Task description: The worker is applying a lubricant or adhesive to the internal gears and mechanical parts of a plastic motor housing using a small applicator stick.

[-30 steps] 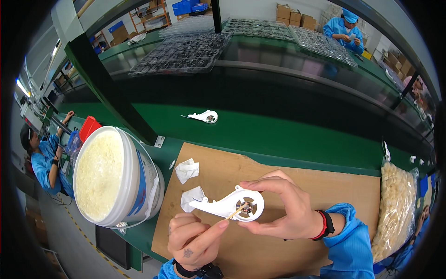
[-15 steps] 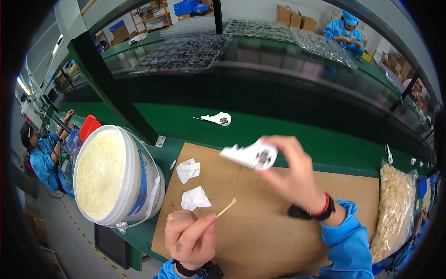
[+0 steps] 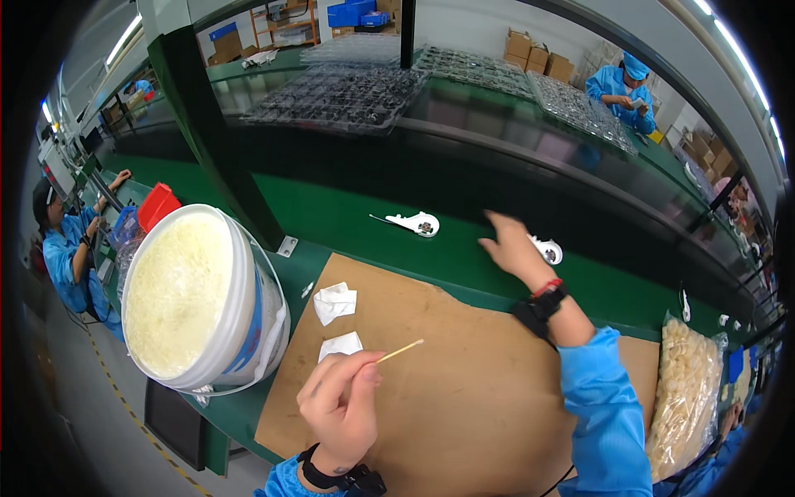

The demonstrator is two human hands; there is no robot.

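You are at a green desk (image 3: 323,219) whose edges curve across the middle of the frame. A brown cardboard sheet (image 3: 480,389) covers its near part. Your left hand (image 3: 339,406), lower centre, pinches a thin pale stick (image 3: 400,351) between thumb and fingertips, its tip pointing up and right over the cardboard. Your right hand (image 3: 517,250), right of centre, is spread and slightly blurred above the desk. Just beside it lies a white round-headed part (image 3: 551,251), partly hidden by the hand; you cannot tell whether they touch. A second white part (image 3: 425,224), with a narrow tail, lies on the desk near the centre.

Two white paper pieces (image 3: 334,304) rest on the cardboard's left side, one partly behind your left hand. Left of the sheet stands a white bucket (image 3: 267,302) filled with pale yellow material, a red bin (image 3: 157,207) behind it. A clear bag (image 3: 683,406) of pale pieces sits at lower right.

Clear trays (image 3: 331,95) of dark parts line the upper frame. One co-worker in blue (image 3: 70,257) sits at far left, another (image 3: 621,91) at upper right. Cardboard boxes (image 3: 537,56) stand against the back wall; grey floor (image 3: 108,431) shows at lower left.
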